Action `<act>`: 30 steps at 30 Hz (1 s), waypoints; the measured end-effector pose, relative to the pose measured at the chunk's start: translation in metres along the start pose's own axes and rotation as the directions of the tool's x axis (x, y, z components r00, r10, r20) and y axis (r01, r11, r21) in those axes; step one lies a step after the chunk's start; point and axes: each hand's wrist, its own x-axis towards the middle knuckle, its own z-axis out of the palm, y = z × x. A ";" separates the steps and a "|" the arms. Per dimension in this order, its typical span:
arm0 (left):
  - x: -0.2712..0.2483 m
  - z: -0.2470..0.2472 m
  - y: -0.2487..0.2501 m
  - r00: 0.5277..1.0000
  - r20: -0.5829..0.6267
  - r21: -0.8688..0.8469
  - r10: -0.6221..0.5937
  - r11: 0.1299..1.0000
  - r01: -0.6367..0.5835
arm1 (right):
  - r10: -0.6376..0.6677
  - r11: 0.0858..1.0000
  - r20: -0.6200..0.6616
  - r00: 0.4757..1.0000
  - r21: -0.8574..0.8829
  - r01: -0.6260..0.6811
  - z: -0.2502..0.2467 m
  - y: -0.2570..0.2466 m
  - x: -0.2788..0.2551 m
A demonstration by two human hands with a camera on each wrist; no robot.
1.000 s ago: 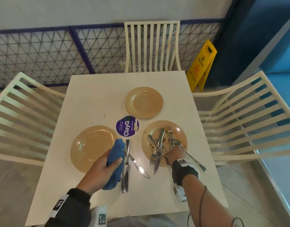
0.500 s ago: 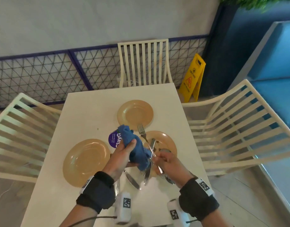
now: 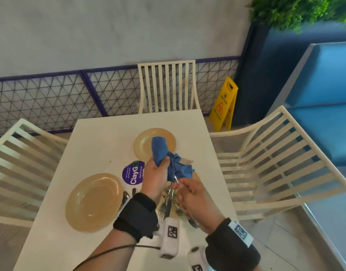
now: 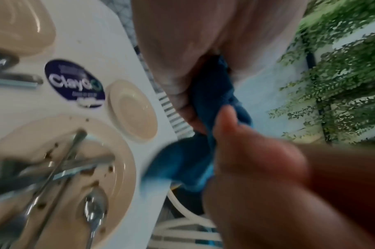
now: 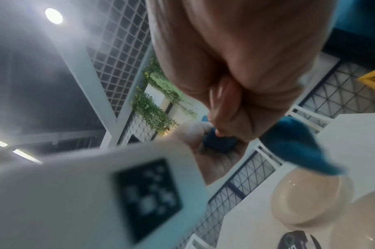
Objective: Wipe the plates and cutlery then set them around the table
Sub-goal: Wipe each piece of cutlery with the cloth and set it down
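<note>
Left hand (image 3: 155, 178) gripping blue cloth (image 3: 169, 161), utensil inside (type hidden)

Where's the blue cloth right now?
In the head view the blue cloth is held up above the table's middle in the left hand, over the gap between the far plate and the cutlery plate, with the right hand just below it.

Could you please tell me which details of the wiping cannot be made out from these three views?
- Head view: the blue cloth in the left hand covers the working end of the utensil held by the right hand; fork, knife or spoon, I cannot tell.
- Left wrist view: motion blur smears the cutlery on the dirty plate.
- Right wrist view: the curled fingers hide the handle.
</note>
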 end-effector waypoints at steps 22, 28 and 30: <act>0.005 -0.065 0.020 0.984 -0.176 -0.588 -0.025 0.805 -0.085 | -0.077 0.995 -0.067 0.995 -0.070 0.072 0.006 0.011 -0.015; -0.028 -0.046 0.006 0.987 0.128 -0.258 -0.098 0.958 0.129 | 0.013 0.998 0.062 0.998 -0.060 -0.010 0.052 0.012 0.015; -0.025 -0.054 0.004 0.991 0.106 -0.157 -0.076 0.983 0.092 | 0.066 0.986 0.133 0.989 -0.159 -0.044 0.048 0.010 0.018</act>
